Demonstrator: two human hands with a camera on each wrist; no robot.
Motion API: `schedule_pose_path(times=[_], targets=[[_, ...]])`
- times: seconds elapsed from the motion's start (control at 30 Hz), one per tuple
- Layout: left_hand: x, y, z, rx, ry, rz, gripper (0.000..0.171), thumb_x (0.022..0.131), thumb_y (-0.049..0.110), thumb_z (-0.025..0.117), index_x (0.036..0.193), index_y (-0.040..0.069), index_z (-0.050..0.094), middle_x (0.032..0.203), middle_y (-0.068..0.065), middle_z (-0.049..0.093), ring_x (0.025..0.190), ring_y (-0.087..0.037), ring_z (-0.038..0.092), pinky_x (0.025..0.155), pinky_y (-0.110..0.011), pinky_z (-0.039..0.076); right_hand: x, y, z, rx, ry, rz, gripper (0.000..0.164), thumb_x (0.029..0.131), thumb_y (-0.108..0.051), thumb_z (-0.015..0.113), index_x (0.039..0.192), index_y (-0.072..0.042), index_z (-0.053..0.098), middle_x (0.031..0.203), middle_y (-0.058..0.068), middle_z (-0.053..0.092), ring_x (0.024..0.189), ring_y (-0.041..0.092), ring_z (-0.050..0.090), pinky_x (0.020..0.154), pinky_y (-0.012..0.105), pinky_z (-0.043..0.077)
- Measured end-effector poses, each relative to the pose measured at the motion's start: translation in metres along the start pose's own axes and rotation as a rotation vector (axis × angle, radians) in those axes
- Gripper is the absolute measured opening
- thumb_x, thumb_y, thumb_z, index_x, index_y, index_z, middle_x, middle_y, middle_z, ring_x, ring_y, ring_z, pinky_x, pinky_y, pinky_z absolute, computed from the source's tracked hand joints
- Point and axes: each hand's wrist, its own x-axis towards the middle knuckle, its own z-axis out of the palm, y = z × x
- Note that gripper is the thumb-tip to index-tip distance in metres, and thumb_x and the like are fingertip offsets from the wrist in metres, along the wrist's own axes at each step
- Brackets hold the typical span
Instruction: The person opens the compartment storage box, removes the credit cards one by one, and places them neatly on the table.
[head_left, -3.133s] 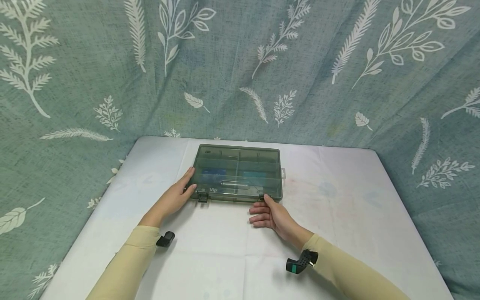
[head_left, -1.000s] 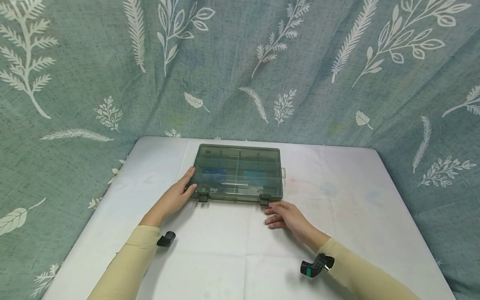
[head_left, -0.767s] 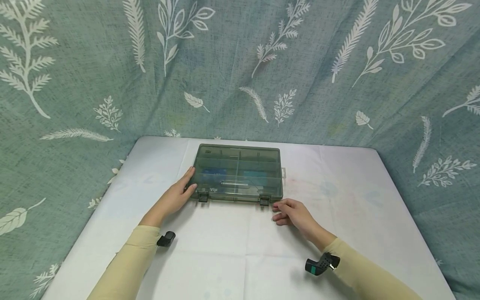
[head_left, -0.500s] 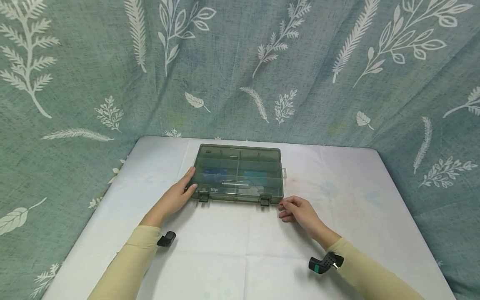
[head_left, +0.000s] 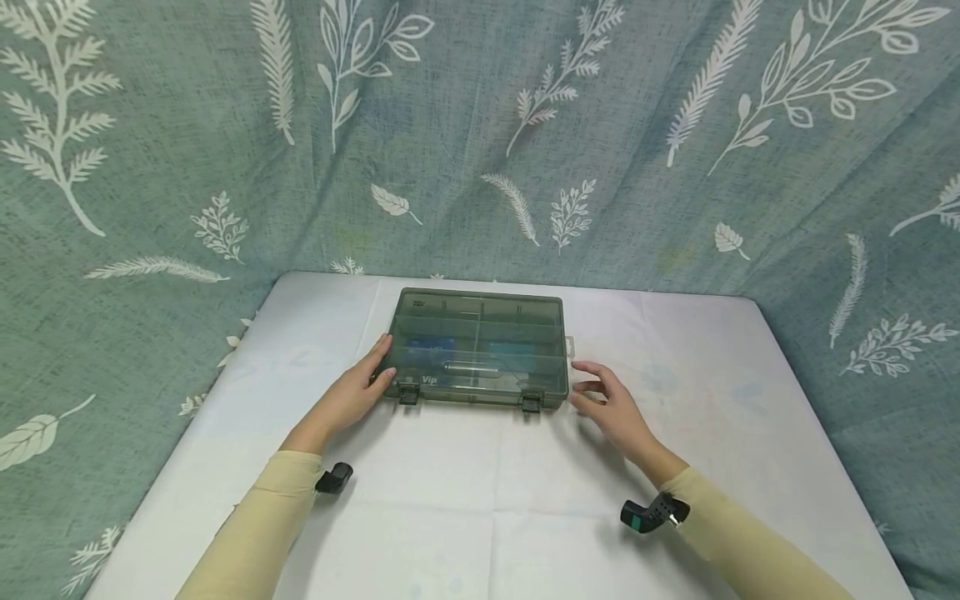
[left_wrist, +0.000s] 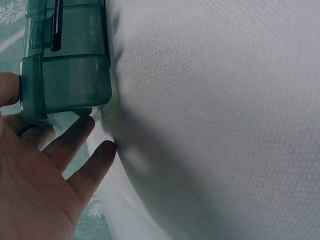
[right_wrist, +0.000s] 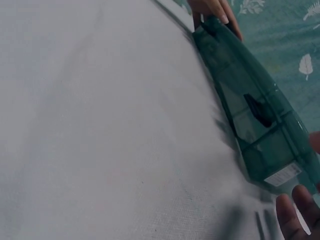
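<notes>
A see-through dark green compartment box point(head_left: 480, 342), marked "Vip", lies flat on the table with its lid down. Two dark latches sit on its front edge, a left latch point(head_left: 408, 393) and a right latch point(head_left: 531, 402). Blue items point(head_left: 429, 348) show dimly through the lid. My left hand point(head_left: 351, 400) rests against the box's left end, thumb at the front corner of the lid and fingers spread along the side in the left wrist view. My right hand point(head_left: 611, 408) is beside the right end, fingers loosely bent; whether the fingertips touch the box I cannot tell.
White cloth covers the table point(head_left: 420, 517). A patterned green curtain point(head_left: 480, 150) hangs behind the table and at both sides, close behind the box. A small clear tab point(head_left: 570, 346) sticks out from the box's right end.
My right hand has left the right front latch, moved right around the front corner, and spread its fingers beside the box's right end. My left hand and the box have stayed put.
</notes>
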Motion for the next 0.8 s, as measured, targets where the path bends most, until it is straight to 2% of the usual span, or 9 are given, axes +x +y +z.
schedule_pose_path(times=[0.13,0.3,0.63,0.8], targets=[[0.000,0.000,0.000,-0.004,0.001,-0.002,0.067,0.111,0.030,0.043,0.165,0.014,0.007,0.171,-0.010,0.003,0.152,-0.041,0.018,0.121,-0.063,0.022,0.006,0.002,0.001,-0.052,-0.030,-0.087,0.062,0.096,-0.012,0.073,0.152,-0.011,0.045,0.158,0.010,0.036,0.130,0.037,0.051,0.104,0.055,0.049],[0.000,0.000,0.000,-0.011,0.002,-0.006,0.067,0.111,0.030,0.043,0.165,0.013,0.007,0.171,-0.012,0.004,0.153,-0.041,0.017,0.121,-0.062,0.022,0.011,0.003,0.004,-0.081,-0.072,-0.166,0.067,0.094,-0.011,0.076,0.153,-0.007,0.044,0.163,0.010,0.029,0.132,0.039,0.048,0.104,0.059,0.048],[0.001,-0.001,0.002,-0.022,-0.008,-0.011,0.067,0.112,0.031,0.042,0.166,0.015,0.006,0.171,-0.011,0.003,0.153,-0.041,0.016,0.121,-0.063,0.020,0.013,0.001,0.003,-0.193,-0.094,-0.174,0.066,0.094,-0.016,0.076,0.152,-0.010,0.047,0.165,0.005,0.027,0.132,0.036,0.049,0.102,0.055,0.051],[0.001,-0.003,0.001,-0.032,-0.016,-0.006,0.067,0.112,0.034,0.041,0.166,0.017,0.006,0.171,-0.013,0.003,0.154,-0.041,0.013,0.121,-0.065,0.017,0.014,0.006,0.003,-0.250,-0.090,-0.210,0.065,0.093,-0.017,0.077,0.151,-0.010,0.049,0.164,0.007,0.030,0.126,0.033,0.054,0.095,0.053,0.055]])
